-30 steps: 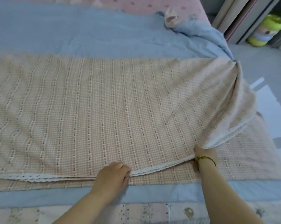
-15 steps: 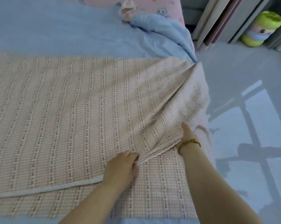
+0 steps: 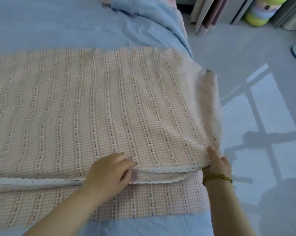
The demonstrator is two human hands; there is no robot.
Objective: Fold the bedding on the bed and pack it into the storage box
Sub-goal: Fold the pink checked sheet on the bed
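A pink checked blanket (image 3: 101,103) with white lace trim lies folded over itself across the bed. My left hand (image 3: 109,172) grips the lace-trimmed edge of the top layer near the middle front, fingers curled over it. My right hand (image 3: 217,164), with a gold bracelet at the wrist, pinches the same edge at the blanket's right corner by the bed's side. The right end of the blanket hangs bunched over the bed edge. No storage box is in view.
A light blue sheet (image 3: 58,26) covers the bed beyond and in front of the blanket, with a bunched blue quilt (image 3: 154,16) at the far right corner. Grey floor (image 3: 263,116) lies to the right. Panels (image 3: 210,11) and a yellow-green plush toy (image 3: 259,12) stand by the wall.
The raised right part of the top layer has come down flat and spread toward the bed's right side. Both hands stay on the lace edge, the right one now at the corner.
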